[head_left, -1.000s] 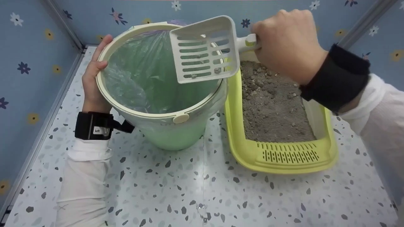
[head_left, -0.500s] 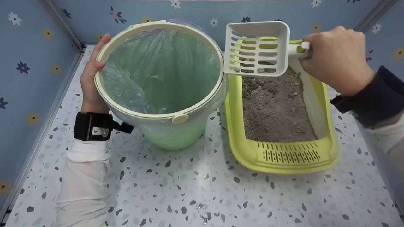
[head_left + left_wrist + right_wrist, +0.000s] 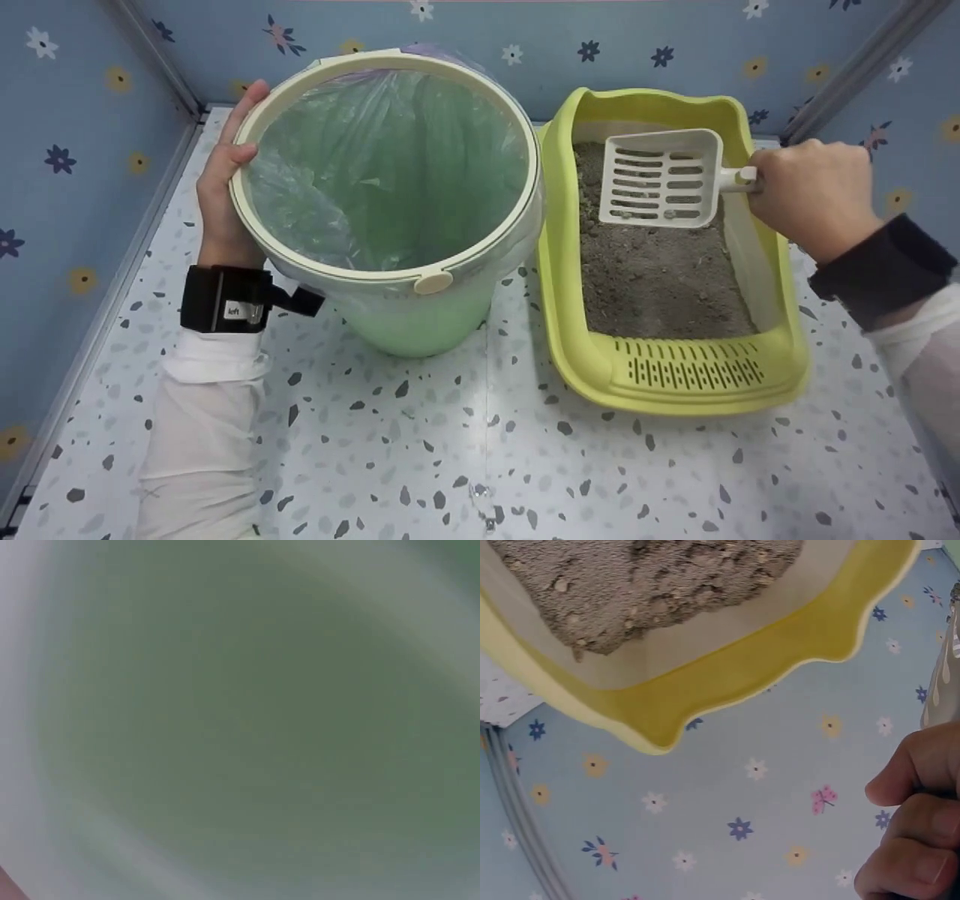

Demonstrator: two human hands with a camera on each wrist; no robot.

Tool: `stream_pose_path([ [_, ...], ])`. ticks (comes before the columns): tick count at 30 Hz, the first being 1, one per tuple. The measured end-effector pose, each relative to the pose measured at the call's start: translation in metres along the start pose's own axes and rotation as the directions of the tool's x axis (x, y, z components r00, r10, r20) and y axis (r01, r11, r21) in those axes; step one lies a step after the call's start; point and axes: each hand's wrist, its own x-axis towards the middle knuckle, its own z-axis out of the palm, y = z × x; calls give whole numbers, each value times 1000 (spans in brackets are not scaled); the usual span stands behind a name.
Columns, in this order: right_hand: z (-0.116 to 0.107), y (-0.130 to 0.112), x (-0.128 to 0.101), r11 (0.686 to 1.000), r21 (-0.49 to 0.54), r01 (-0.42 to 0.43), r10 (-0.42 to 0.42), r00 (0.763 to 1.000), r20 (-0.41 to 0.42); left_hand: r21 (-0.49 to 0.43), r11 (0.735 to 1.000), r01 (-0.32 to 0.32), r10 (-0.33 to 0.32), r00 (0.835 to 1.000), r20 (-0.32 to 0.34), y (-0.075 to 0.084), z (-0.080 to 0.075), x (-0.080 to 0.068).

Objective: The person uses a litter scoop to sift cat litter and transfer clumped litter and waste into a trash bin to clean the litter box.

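My left hand [image 3: 226, 187] holds the left side of a pale green trash bin [image 3: 416, 322], its thumb at the cream rim and its fingers along the outside. A clear plastic bag lines the bin. In the left wrist view the bin wall [image 3: 247, 720] fills the picture as a green blur. My right hand [image 3: 814, 195] grips the handle of a light grey slotted litter scoop [image 3: 661, 178] above the litter box. A few small clumps lie in the scoop. Curled fingers of the right hand [image 3: 915, 817] show in the right wrist view; the scoop is barely visible there.
The yellow-green litter box [image 3: 694, 375] stands right of the bin, close beside it. Grey-brown cat litter [image 3: 660, 292] covers its bottom, lumpier toward the far left. Blue flowered panels [image 3: 555, 45] enclose the back and sides of the speckled white tabletop [image 3: 420, 457].
The right hand has carried the scoop from over the bin's rim to the right, then down and nearer over the litter box. The left hand and bin have stayed in place.
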Motion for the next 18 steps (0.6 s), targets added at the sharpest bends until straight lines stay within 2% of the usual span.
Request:
stream_pose_path([
  [7,31,18,-15,1000,-17,10,-9,1000,30,24,1000,-5,5,1000,11,-1,0,0],
  [12,51,29,-29,998,-36,59,-56,995,79,65,998,-26,24,999,36,0,1,-1],
  [18,69,36,-41,993,-64,101,-85,973,214,73,996,-42,39,998,42,1,2,-2],
])
